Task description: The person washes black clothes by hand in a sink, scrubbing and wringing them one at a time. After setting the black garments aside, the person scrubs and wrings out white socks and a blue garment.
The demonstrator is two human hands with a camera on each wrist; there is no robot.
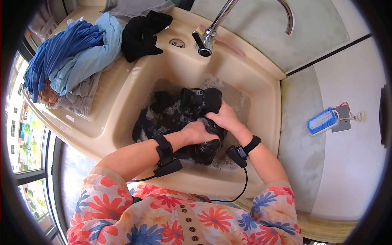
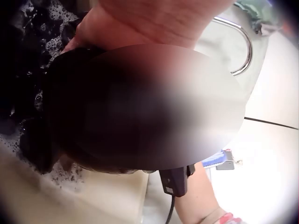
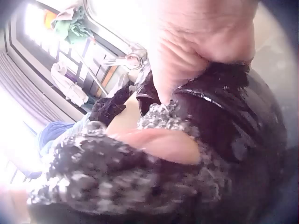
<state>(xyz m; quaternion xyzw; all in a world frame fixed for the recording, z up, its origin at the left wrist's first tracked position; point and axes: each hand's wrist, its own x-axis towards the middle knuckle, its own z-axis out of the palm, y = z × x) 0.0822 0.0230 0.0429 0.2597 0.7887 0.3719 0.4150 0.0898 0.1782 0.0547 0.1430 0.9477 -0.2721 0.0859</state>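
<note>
A dark, soaked garment [image 1: 192, 100], with suds over its folds, lies bunched in the grey water of the basin. My left hand [image 1: 198, 132] grips a bulging fold of it near the front, the fingers going down into the fabric. Just to the right and farther back, my right hand [image 1: 226, 117] holds another part, its thumb pointing toward the left hand. In the right wrist view, foam and wet black fabric [image 3: 233, 107] surround the right hand [image 3: 201, 42]. A blurred patch covers much of the left wrist view, below the left hand [image 2: 154, 23].
Around the water rises the beige sink wall [image 1: 265, 126]. A chrome faucet [image 1: 206, 41] stands behind the basin. On the left ledge sit piled blue clothes [image 1: 69, 53] and a black cloth [image 1: 143, 36]. A blue-and-white brush [image 1: 322, 121] hangs at the right wall.
</note>
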